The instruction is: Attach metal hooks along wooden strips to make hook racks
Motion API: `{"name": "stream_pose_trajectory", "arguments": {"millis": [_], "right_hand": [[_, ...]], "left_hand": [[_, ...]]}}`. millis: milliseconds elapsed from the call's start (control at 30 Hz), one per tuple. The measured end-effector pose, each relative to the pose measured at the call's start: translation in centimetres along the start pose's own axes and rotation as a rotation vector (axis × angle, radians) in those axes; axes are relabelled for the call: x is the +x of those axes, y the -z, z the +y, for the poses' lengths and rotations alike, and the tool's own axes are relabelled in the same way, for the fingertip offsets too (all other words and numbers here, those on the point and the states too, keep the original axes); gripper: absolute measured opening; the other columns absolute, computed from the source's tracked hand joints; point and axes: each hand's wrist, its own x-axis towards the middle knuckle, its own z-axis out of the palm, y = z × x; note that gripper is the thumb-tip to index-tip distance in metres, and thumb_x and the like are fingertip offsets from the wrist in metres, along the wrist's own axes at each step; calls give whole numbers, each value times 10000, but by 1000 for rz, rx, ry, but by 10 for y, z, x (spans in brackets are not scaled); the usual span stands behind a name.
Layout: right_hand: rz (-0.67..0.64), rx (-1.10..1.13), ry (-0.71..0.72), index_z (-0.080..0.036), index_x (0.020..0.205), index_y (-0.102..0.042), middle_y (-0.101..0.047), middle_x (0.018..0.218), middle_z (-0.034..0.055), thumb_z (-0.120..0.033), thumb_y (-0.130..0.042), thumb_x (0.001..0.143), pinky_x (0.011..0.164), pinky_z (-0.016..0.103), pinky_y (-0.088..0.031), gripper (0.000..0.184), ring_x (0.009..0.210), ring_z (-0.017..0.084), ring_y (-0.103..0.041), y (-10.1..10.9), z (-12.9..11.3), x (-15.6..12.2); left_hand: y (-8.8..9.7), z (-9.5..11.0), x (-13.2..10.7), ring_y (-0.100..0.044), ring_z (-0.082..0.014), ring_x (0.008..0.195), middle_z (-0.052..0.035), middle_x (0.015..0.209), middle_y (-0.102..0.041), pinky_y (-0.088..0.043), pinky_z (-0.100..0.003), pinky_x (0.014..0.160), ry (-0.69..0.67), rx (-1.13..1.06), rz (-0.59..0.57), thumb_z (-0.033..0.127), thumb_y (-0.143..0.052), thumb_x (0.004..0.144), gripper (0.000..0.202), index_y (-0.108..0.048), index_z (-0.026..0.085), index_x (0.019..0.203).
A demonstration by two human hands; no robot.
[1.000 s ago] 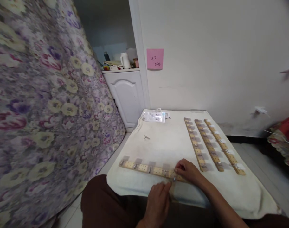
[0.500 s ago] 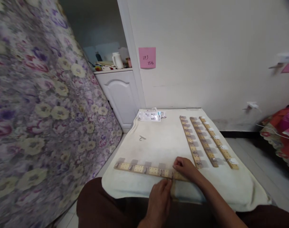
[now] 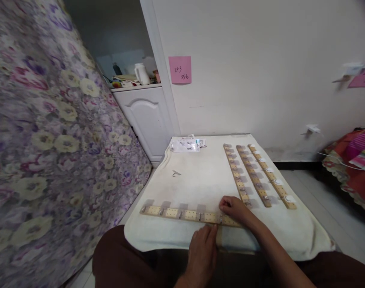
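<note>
A pale wooden strip (image 3: 173, 213) lies crosswise near the table's front edge. It carries small drilled plates, clear plastic tabs and shiny metal loops or hooks. My left hand (image 3: 202, 246) is closed at the strip's front edge, fingertips together by a short tan piece (image 3: 219, 235); what they grip is hidden. Over the strip's right part, my right hand (image 3: 235, 209) has its thumb and fingers pinched, and anything in them is too small to make out. A metal loop (image 3: 221, 219) stands on the strip between the hands. A lone grey metal hook (image 3: 176, 173) rests farther back.
To the right, three similar strips (image 3: 237, 176) with metal and plastic pieces run away from me. Clear-and-white packaging (image 3: 185, 145) lies at the back left of the cloth-covered table (image 3: 197, 176). A flowered curtain (image 3: 65, 152) hangs on the left; a wall (image 3: 236, 80) stands behind.
The view has shifted slightly. My right fingers are now a little farther from my left fingertips, and the metal loop between them shows more clearly. Both hands stay at the front strip.
</note>
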Motion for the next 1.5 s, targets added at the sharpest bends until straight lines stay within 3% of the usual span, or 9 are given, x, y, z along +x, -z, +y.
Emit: {"name": "stream_pose_trajectory", "arguments": {"millis": [567,1500], "right_hand": [[-13,12,1,-168,684,-591,-578,623,-7,-204,-514,705,546,225,-330,88,595,125,-492,5,5,-5],[6,-35,-1,-173,683,-591,-591,624,-2,-208,-505,710,544,225,-331,96,592,127,-507,3,5,-3]], "left_hand": [[-4,7,9,-525,-213,890,-75,1026,-565,-472,-383,764,69,126,-155,15,-412,797,632,-296,226,1381],[-8,6,11,-543,-205,845,-67,1002,-581,-480,-358,717,47,273,-171,10,-460,773,658,-294,208,1378]]}}
